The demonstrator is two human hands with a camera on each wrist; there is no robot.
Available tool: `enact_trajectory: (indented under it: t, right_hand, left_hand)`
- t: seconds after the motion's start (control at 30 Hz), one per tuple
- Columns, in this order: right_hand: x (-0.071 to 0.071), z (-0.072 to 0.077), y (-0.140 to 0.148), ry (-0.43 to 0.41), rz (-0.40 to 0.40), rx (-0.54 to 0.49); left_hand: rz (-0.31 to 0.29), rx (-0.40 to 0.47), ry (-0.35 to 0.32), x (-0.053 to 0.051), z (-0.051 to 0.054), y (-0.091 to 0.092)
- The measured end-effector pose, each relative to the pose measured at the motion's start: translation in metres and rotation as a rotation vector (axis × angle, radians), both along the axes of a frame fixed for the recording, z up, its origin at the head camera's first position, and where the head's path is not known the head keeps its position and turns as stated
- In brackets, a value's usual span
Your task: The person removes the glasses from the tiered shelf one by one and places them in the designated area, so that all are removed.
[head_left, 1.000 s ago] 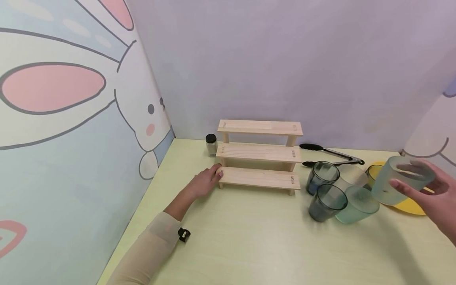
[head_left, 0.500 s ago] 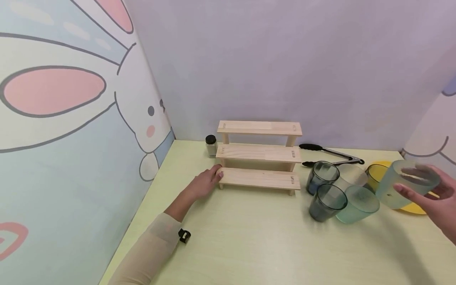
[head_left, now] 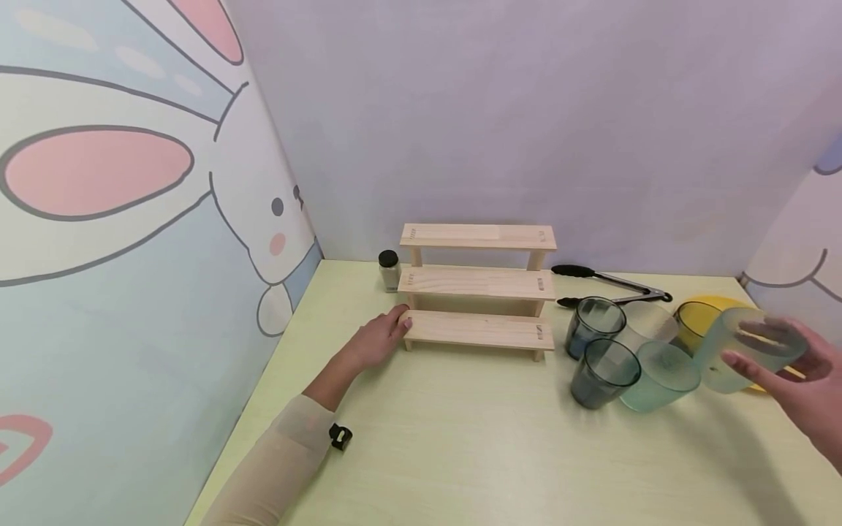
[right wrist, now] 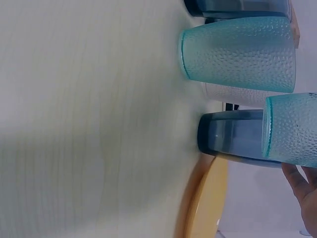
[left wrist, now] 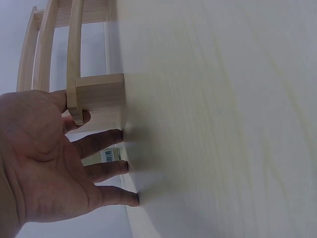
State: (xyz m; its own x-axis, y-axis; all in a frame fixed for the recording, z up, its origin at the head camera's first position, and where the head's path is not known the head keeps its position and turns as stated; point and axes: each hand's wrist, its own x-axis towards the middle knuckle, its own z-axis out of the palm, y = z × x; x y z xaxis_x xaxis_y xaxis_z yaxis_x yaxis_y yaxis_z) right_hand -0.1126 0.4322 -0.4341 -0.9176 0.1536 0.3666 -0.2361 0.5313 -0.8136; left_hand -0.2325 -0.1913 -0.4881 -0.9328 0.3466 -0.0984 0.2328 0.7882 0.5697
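My left hand (head_left: pixel 378 338) pinches the left end of the lowest step of a three-tier wooden riser (head_left: pixel 476 329). In the left wrist view, thumb and index finger (left wrist: pixel 77 121) hold the plank's end, and the other fingertips reach the tabletop. At the right, my right hand (head_left: pixel 805 376) holds a frosted teal tumbler (head_left: pixel 720 351), tilted and raised off the table. Beside it stand another teal tumbler (head_left: pixel 658 376), a frosted clear one (head_left: pixel 647 325) and dark glasses (head_left: pixel 601 372). In the right wrist view the held tumbler (right wrist: pixel 294 130) hangs before a dark glass (right wrist: pixel 230 133).
A yellow plate (head_left: pixel 717 301) lies behind the held tumbler. Black-handled tongs (head_left: pixel 621 281) rest near the back wall. A small black-capped jar (head_left: pixel 390 272) stands left of the riser. Walls close off the back and left. A black clip-like piece (head_left: pixel 340 437) is near the left sleeve.
The right hand has shifted slightly rightward and lower with the teal tumbler. My left hand keeps its place on the riser.
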Motion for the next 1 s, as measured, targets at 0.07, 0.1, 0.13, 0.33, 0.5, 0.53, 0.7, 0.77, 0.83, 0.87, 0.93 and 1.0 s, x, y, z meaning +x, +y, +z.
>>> enact_trajectory:
  t: [0.07, 0.1, 0.13, 0.33, 0.5, 0.53, 0.7, 0.77, 0.83, 0.87, 0.93, 1.0]
  right_hand:
    - [0.001, -0.003, 0.0, -0.001, -0.012, -0.007]
    - [0.002, -0.005, 0.0, -0.004, -0.014, -0.012]
    - [0.003, -0.006, 0.0, -0.01, -0.02, -0.017]
    - [0.011, -0.014, -0.003, -0.082, -0.04, -0.026]
    - [0.016, -0.02, -0.003, -0.147, -0.036, -0.018]
    - [0.017, -0.021, -0.003, -0.157, -0.041, -0.015]
    - [0.021, -0.03, -0.003, -0.236, -0.076, 0.034]
    - [0.023, -0.034, -0.002, -0.284, -0.098, 0.071]
    - [0.023, -0.038, 0.0, -0.319, -0.118, 0.111]
    - [0.023, -0.039, 0.0, -0.329, -0.13, 0.124]
    - [0.023, -0.043, 0.001, -0.338, -0.147, 0.149]
    - [0.023, -0.048, 0.002, -0.332, -0.152, 0.158]
  left_hand:
    - [-0.006, -0.018, 0.024, -0.006, -0.009, -0.003]
    - [-0.01, -0.023, 0.035, -0.012, -0.019, -0.006]
    - [-0.012, -0.027, 0.045, -0.016, -0.028, -0.009]
    - [-0.001, -0.023, 0.072, -0.035, -0.063, -0.019]
    - [-0.011, -0.047, 0.075, -0.031, -0.056, -0.016]
    - [-0.012, -0.05, 0.075, -0.031, -0.055, -0.016]
    - [0.011, -0.039, 0.058, -0.037, -0.063, -0.017]
    - [0.013, -0.034, 0.057, -0.038, -0.065, -0.018]
    - [0.01, -0.032, 0.053, -0.039, -0.066, -0.019]
    - [0.009, -0.031, 0.049, -0.039, -0.066, -0.019]
    - [0.009, -0.034, 0.046, -0.039, -0.066, -0.019]
    - [0.01, -0.037, 0.044, -0.039, -0.067, -0.019]
